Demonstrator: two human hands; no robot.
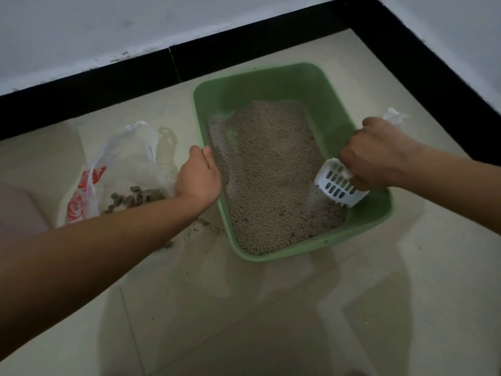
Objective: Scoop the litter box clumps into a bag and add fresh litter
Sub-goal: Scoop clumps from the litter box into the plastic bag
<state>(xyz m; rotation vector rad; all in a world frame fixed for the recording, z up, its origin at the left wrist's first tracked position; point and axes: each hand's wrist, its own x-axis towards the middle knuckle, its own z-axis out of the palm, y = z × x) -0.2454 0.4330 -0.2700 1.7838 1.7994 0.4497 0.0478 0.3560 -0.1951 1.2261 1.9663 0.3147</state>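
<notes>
- Litter box (271,77), head view: green, on the tiled floor (271,308), with grey-brown litter (271,172) covering most of its base.
- Left hand (198,176): fingers curled over the box's left rim, gripping it.
- Right hand (379,153): fist closed round the handle of a white slotted scoop (339,185), whose head tilts down at the litter by the right wall.
- Bag (127,158): clear plastic with red print, lying left of the box and holding dark clumps (135,199).
- Spilled grains (206,226): scattered on the floor between bag and box.
</notes>
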